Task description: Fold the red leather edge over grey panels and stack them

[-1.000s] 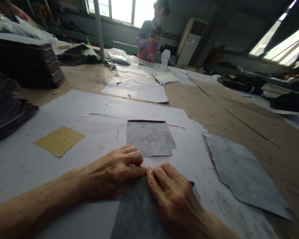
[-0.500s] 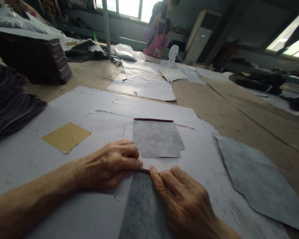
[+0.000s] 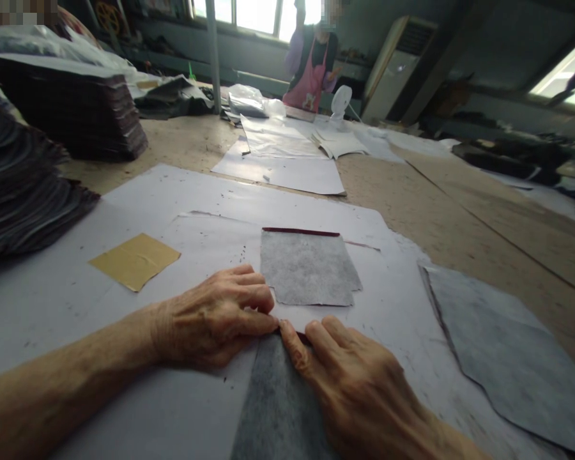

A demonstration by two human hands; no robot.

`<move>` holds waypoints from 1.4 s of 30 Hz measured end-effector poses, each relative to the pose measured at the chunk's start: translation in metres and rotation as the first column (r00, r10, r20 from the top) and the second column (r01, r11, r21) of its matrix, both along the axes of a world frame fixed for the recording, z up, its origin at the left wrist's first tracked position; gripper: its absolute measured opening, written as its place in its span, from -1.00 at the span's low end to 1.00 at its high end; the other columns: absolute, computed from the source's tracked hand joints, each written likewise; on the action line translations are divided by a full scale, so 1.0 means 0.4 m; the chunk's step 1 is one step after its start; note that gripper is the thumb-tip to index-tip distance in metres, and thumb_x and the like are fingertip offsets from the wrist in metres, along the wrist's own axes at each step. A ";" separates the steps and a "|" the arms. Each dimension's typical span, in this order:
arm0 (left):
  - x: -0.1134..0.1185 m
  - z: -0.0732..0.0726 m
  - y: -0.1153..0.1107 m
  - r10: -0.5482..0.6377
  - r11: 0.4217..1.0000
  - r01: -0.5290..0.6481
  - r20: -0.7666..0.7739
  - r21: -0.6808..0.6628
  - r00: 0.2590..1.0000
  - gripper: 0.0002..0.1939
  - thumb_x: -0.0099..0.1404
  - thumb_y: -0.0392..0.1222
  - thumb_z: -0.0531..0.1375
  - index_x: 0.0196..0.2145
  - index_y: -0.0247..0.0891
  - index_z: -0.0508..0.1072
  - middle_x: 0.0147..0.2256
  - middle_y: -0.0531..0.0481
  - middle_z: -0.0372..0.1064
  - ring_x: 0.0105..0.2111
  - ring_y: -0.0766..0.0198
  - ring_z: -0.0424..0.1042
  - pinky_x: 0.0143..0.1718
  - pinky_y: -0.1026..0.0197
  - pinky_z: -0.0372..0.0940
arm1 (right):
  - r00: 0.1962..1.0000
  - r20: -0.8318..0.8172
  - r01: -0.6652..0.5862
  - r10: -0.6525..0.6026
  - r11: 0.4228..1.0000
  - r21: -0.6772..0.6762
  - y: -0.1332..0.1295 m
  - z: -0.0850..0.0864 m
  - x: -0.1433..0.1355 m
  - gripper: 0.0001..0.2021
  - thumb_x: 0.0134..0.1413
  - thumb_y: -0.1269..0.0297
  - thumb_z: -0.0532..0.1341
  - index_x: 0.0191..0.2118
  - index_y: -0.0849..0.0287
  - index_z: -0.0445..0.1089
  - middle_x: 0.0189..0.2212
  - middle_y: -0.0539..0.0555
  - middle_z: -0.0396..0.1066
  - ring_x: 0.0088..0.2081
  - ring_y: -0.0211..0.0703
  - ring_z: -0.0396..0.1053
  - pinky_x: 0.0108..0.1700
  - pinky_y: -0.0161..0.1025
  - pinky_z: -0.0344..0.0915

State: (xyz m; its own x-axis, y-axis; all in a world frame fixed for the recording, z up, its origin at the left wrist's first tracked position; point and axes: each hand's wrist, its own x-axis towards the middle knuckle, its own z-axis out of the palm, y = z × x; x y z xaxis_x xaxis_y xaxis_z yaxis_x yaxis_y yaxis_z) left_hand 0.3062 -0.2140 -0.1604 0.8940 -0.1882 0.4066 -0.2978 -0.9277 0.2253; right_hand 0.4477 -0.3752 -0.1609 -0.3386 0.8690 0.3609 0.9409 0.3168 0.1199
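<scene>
Under my fingers lies a grey sheet of material (image 3: 273, 409) with a narrow dark red folded edge at its far end. My left hand (image 3: 218, 316) has its fingers curled and pinches the left end of that fold. From the other side my right hand (image 3: 359, 383) presses the same fold, with its thumb close to the left thumb and its other fingers bent over the edge. The hands cover most of the fold. Just beyond them a second grey piece (image 3: 309, 268), notched at its near corners, lies flat with a dark red strip along its far edge.
White paper (image 3: 124, 402) covers the near table. A yellowish square (image 3: 137, 262) lies left, larger grey sheets (image 3: 503, 345) right. Dark stacks (image 3: 76, 108) stand at the far left. A person in a pink apron (image 3: 309, 80) stands across the table, beyond plastic-wrapped items (image 3: 246, 101).
My right thumb has slid left along the fold, closing the gap to my left thumb. The view has shifted slightly. The person across the table has raised an arm.
</scene>
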 end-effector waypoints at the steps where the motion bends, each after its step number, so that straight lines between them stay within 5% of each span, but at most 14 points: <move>1: 0.000 0.001 0.002 -0.003 1.000 0.003 -0.008 -0.008 1.000 -0.77 0.18 -0.42 -0.02 -0.31 -0.29 0.40 -0.39 -0.06 0.32 -0.40 0.26 0.24 -0.31 0.11 0.14 | 1.000 -0.002 -0.009 0.009 1.000 -0.018 0.003 0.002 0.000 -0.64 0.07 0.58 -0.11 -0.10 0.38 0.32 -0.39 0.15 0.31 -0.42 -0.16 0.20 -0.45 -0.24 0.21; 8: -0.020 0.015 0.027 0.029 0.978 -0.023 0.027 -0.205 0.999 -0.64 0.02 -0.48 -0.02 -0.28 -0.22 0.41 -0.42 -0.02 0.32 -0.45 0.29 0.26 -0.34 0.15 0.15 | 0.989 -0.132 -0.075 0.073 0.997 -0.016 -0.004 -0.017 0.020 -0.62 0.07 0.57 -0.09 -0.01 0.47 0.26 -0.31 0.20 0.31 -0.34 -0.08 0.20 -0.38 -0.15 0.26; 11: -0.024 0.017 0.026 -0.047 0.971 0.017 -0.118 -0.238 0.992 -0.69 -0.01 -0.43 -0.01 -0.34 -0.23 0.42 -0.48 -0.02 0.31 -0.48 0.28 0.26 -0.37 0.17 0.16 | 0.986 -0.147 -0.088 0.082 0.996 -0.034 -0.003 -0.023 0.028 -0.60 0.07 0.55 -0.09 0.03 0.45 0.22 -0.28 0.20 0.31 -0.32 -0.08 0.20 -0.37 -0.16 0.27; 21: -0.018 0.017 0.017 -0.038 0.986 -0.004 -0.249 -0.169 0.968 -0.78 -0.01 -0.39 -0.01 -0.47 -0.22 0.39 -0.57 0.02 0.22 -0.49 0.27 0.25 -0.37 0.21 0.15 | 0.968 -0.249 -0.052 -0.004 0.975 -0.217 0.011 -0.019 0.037 -0.51 0.00 0.54 -0.07 0.11 0.23 0.12 -0.35 0.13 0.20 -0.39 -0.19 0.16 -0.41 -0.25 0.21; 36: -0.023 0.018 0.007 0.018 0.999 -0.028 -0.242 -0.038 0.970 -0.80 0.01 -0.38 0.00 -0.46 -0.22 0.38 -0.57 0.03 0.22 -0.49 0.26 0.24 -0.40 0.17 0.09 | 0.980 -0.194 0.007 -0.040 0.986 -0.169 0.013 -0.023 0.025 -0.48 -0.02 0.57 -0.08 0.10 0.13 0.15 -0.39 0.11 0.16 -0.45 -0.21 0.15 -0.47 -0.27 0.17; 42: -0.023 0.017 0.007 0.017 0.996 -0.036 -0.236 -0.076 0.972 -0.79 0.00 -0.39 0.00 -0.46 -0.22 0.39 -0.58 0.04 0.21 -0.50 0.29 0.23 -0.40 0.18 0.10 | 0.941 -0.327 0.026 -0.085 0.983 -0.180 0.011 -0.026 0.028 -0.45 -0.07 0.59 -0.08 0.08 0.07 0.18 -0.35 0.12 0.16 -0.42 -0.20 0.17 -0.42 -0.22 0.23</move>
